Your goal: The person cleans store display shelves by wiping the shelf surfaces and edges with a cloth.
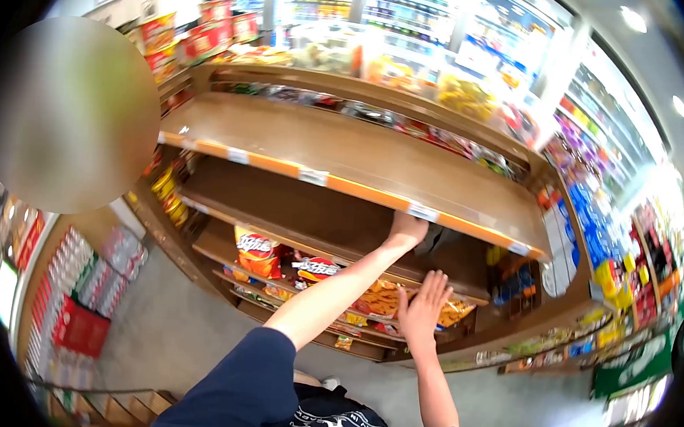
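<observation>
My left hand [409, 229] reaches in under the front edge of the top shelf [360, 156], above the second shelf [281, 202]. Its fingers curl away from me and are partly hidden. A small dark grey thing [430, 240] shows beside them, too blurred to name. My right hand [425, 309] is open, its fingers spread, at the front edge of the shelving over the snack bags. An orange chip bag [258, 252] stands on a lower shelf left of my forearm, and a red and dark chip bag [315, 269] is beside it.
Price tags [313, 176] line the top shelf's edge. Snack tubs and cup noodles [212, 40] stand on top of the unit. Bottle packs [83, 285] are on the floor at left. Blue bottles [583, 211] stand at right, with lit drink coolers [410, 16] behind.
</observation>
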Demonstrator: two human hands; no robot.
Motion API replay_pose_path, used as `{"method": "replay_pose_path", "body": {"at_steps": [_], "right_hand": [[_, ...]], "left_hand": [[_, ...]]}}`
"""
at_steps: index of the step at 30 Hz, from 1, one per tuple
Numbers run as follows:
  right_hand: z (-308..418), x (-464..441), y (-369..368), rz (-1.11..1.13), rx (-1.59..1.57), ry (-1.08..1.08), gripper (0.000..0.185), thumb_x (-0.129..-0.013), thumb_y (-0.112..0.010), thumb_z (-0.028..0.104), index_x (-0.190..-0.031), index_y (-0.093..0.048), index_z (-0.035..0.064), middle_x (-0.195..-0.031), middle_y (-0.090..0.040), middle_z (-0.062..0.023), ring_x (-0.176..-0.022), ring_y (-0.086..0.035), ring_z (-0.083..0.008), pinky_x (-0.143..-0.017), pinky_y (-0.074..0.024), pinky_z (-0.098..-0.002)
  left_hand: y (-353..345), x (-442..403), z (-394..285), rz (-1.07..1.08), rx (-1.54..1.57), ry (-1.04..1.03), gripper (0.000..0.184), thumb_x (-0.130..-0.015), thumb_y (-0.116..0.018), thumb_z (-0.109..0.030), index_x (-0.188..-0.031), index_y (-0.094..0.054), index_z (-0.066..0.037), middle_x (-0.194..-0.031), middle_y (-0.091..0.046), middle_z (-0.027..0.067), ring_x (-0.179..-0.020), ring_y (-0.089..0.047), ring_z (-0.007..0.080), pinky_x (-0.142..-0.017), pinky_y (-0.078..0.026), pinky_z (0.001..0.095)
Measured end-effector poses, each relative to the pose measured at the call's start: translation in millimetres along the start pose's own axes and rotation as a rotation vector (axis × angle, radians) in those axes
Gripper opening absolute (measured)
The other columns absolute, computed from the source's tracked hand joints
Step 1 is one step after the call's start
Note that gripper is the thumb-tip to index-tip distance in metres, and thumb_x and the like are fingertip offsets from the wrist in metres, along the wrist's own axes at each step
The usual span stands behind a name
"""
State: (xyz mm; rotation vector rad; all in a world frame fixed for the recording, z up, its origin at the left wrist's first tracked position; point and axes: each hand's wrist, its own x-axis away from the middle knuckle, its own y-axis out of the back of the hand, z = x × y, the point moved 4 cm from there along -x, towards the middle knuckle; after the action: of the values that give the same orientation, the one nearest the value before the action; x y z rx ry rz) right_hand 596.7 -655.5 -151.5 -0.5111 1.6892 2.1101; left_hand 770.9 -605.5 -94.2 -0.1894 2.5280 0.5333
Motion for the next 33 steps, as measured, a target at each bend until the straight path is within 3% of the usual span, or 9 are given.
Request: {"method": "replay_pose_path", "body": {"at_steps": [4, 6, 10, 14, 16, 18, 22, 28, 33], "right_hand": [[-0.4, -7.7, 8.6, 0.089, -0.069, -0.088, 0.079, -0.095, -0.056, 0.042, -0.144, -0.029, -0.0144, -0.152, -0.025, -0.0343, -0.145, -0.017, -0.0467, -0.119, -0.0064, -0.0565], [11.6, -14.0, 20.1, 0.145, -0.127, -0.226, 0.079, -0.096, -0.055, 0.043, -0.145, -0.029, -0.0131, -0.154, -0.022, -0.0328, -0.147, -0.008, -0.047, -0.118, -0.0048, -0.057], [28.7, -21.8, 19.4, 0.203, -0.07, -0.297, 0.079, -0.097, -0.055, 0.043, -0.147, -0.026, -0.0113, -0.154, -0.02, -0.0333, -0.148, 0.001, -0.0444, -0.118, -0.0007, -0.0556], [78.9, -36.9, 21.7, 0.121, -0.248, -0.245, 0.073, -0.097, -0.057, 0.035, -0.146, -0.028, -0.0104, -0.154, -0.022, -0.0326, -0.149, -0.002, -0.0428, -0.119, -0.002, -0.0552], [115.2, -45.4, 25.5, 0.116, -0.38, -0.129, 0.069, -0.096, -0.059, 0.031, -0.145, -0.032, -0.0086, -0.154, -0.023, -0.0324, -0.148, -0.007, -0.0426, -0.119, -0.0034, -0.0542], [160.1, -60.7, 14.7, 0.108, -0.483, -0.023, 0.055, -0.094, -0.062, 0.023, -0.139, -0.046, -0.0043, -0.144, -0.043, -0.0313, -0.142, -0.032, -0.0419, -0.117, -0.0238, -0.045], [230.7, -85.4, 7.3, 0.25, -0.688, 0.078, 0.043, -0.091, -0.065, 0.019, -0.127, -0.059, -0.0048, -0.132, -0.057, -0.0267, -0.129, -0.052, -0.0345, -0.108, -0.0394, -0.0403], [333.2, -159.3, -56.5, 0.391, -0.677, 0.251, 0.036, -0.092, -0.062, 0.022, -0.118, -0.064, -0.0027, -0.111, -0.068, -0.0245, -0.106, -0.065, -0.0374, -0.093, -0.0507, -0.0397], [373.3, -200.4, -114.9, 0.551, -0.508, 0.164, 0.041, -0.092, -0.063, 0.03, -0.122, -0.064, 0.0029, -0.116, -0.066, -0.0242, -0.116, -0.06, -0.037, -0.1, -0.046, -0.0399]], "left_hand": [[149.5, 4.7, 42.5, -0.276, 0.631, 0.377, 0.031, -0.094, -0.056, -0.008, -0.123, -0.058, 0.002, -0.105, -0.069, 0.0199, -0.105, -0.066, 0.0253, -0.086, -0.048, 0.0331], [236.6, 10.1, 62.8, -0.541, 0.333, 0.098, 0.031, -0.095, -0.051, -0.004, -0.125, -0.058, 0.001, -0.103, -0.068, 0.0192, -0.097, -0.066, 0.0297, -0.089, -0.048, 0.0353], [295.8, 4.9, 117.1, -0.649, 0.352, 0.211, 0.037, -0.09, -0.047, 0.003, -0.126, -0.057, -0.001, -0.117, -0.057, 0.0217, -0.11, -0.057, 0.0376, -0.096, -0.045, 0.0381], [359.1, 6.0, 111.3, -0.664, -0.144, 0.043, 0.047, -0.078, -0.051, 0.009, -0.122, -0.062, -0.005, -0.119, -0.051, 0.0217, -0.11, -0.054, 0.0399, -0.096, -0.047, 0.0431], [371.5, 5.2, 117.8, -0.238, -0.62, 0.06, 0.043, -0.076, -0.054, 0.009, -0.115, -0.066, -0.007, -0.119, -0.051, 0.0216, -0.11, -0.055, 0.0379, -0.093, -0.05, 0.0443], [401.3, -8.0, 149.7, -0.391, -0.488, 0.062, 0.037, -0.074, -0.056, 0.009, -0.106, -0.067, -0.006, -0.122, -0.051, 0.0217, -0.11, -0.055, 0.0407, -0.09, -0.053, 0.0454], [434.2, -27.3, 149.6, -0.682, -0.192, 0.014, 0.033, -0.083, -0.058, 0.002, -0.116, -0.057, 0.004, -0.124, -0.048, 0.0278, -0.112, -0.052, 0.0465, -0.097, -0.047, 0.0461], [418.9, 64.3, 96.0, -0.324, -0.245, -0.242, 0.027, -0.087, -0.06, -0.005, -0.113, -0.057, 0.002, -0.126, -0.05, 0.0243, -0.118, -0.051, 0.0421, -0.101, -0.046, 0.0471], [393.0, 174.0, 139.2, 0.057, -0.092, 0.29, 0.023, -0.088, -0.061, -0.009, -0.11, -0.061, -0.002, -0.096, -0.067, 0.0203, -0.087, -0.068, 0.0367, -0.075, -0.056, 0.0442]]}}
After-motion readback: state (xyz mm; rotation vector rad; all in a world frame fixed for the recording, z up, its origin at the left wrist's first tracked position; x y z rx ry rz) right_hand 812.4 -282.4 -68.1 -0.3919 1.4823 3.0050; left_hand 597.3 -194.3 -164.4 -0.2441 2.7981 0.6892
